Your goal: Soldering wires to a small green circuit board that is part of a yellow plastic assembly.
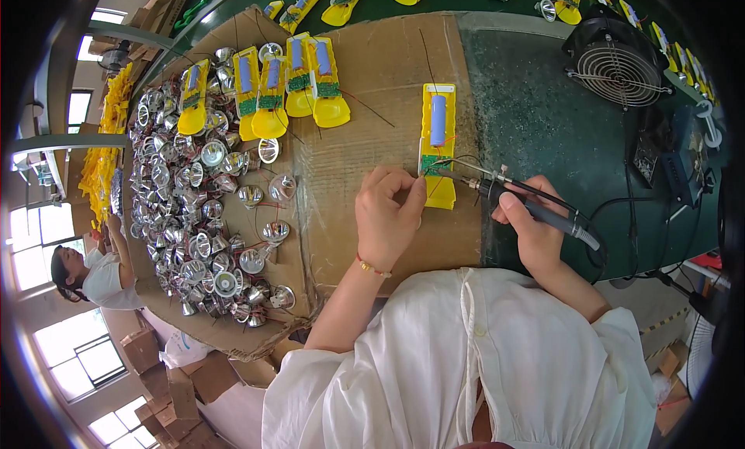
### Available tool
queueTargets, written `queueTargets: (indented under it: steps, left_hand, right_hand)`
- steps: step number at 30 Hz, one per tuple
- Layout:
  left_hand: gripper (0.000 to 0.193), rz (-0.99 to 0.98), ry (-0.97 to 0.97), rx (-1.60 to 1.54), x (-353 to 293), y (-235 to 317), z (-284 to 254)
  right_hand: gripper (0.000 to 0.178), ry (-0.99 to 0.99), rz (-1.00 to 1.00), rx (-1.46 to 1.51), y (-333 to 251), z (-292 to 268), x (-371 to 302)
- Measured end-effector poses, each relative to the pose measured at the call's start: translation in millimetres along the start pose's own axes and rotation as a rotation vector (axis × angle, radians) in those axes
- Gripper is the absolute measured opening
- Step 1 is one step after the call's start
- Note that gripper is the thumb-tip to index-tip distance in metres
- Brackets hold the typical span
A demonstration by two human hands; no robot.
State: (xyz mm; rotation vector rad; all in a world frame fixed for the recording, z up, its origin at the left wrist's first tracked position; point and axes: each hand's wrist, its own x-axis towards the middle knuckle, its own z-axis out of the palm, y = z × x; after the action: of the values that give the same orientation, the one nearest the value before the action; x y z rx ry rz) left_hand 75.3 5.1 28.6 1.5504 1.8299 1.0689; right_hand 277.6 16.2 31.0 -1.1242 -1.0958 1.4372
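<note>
Before me on the cardboard lies a yellow plastic housing (441, 197), with a blue cylindrical cell (438, 120) and a small green circuit board (437, 163) in it. My right hand (531, 230) is wrapped round a soldering iron (552, 214) with a thin metal feed tube along it. The iron's tip points left and meets the board area. At the board's left edge, my left hand (386, 208) is closed in a pinch; whatever its fingertips hold is too small to make out. Thin wires stick out around the board.
Silver reflector cups (198, 208) are heaped on the left. Several yellow housings (272, 100) lie at the upper left, others along the far edge. A round fan (617, 72) stands far right, near a blue box (683, 169) and black cables (632, 208). Another person (101, 274) is at far left.
</note>
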Motion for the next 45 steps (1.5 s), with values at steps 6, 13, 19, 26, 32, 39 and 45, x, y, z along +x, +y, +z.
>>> queueTargets:
  steps: [6,13,19,26,32,39,45]
  left_hand:
    - [0.011,-0.014,0.002,-0.006,0.5,2.3,-3.2]
    - [0.01,-0.061,0.024,-0.025,2.3,3.2,-0.9]
    - [0.011,-0.077,0.029,-0.064,2.1,4.5,-0.8]
    - [0.012,-0.061,0.041,-0.057,2.1,2.1,1.1]
    - [0.011,-0.072,0.042,-0.076,2.2,3.0,2.0]
    - [0.011,-0.059,0.045,-0.087,2.1,4.7,0.5]
    - [0.011,-0.026,0.058,-0.065,2.8,4.8,1.1]
  right_hand:
    - [0.012,0.051,-0.098,-0.024,-8.1,-0.5,-7.9]
    - [0.015,-0.01,-0.13,-0.138,-5.0,-5.4,-8.6]
    - [0.016,0.009,-0.141,-0.118,-4.7,-3.5,-11.8]
    - [0.014,-0.037,-0.102,-0.095,-0.1,2.1,-1.7]
    - [0.011,0.016,-0.062,-0.026,-4.2,7.4,-4.4]
    - [0.013,0.005,-0.087,-0.075,-5.0,-3.2,-9.1]
    - [0.017,0.022,-0.122,-0.051,-0.5,-5.9,-11.9]
